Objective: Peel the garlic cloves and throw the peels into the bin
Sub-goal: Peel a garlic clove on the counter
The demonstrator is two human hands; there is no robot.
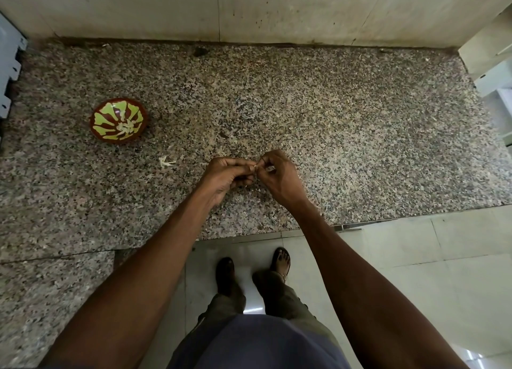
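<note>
My left hand and my right hand meet above the middle of the granite counter. Between their fingertips they pinch a small pale garlic clove, mostly hidden by the fingers. A red and green patterned bowl stands at the left of the counter with several pale garlic pieces in its middle. A loose white peel lies on the counter between the bowl and my left hand. No bin is in view.
A tiled wall rises behind the counter. White objects stand at the right edge and a pale blue rack at the left edge. Below the counter's front edge are floor tiles and my feet.
</note>
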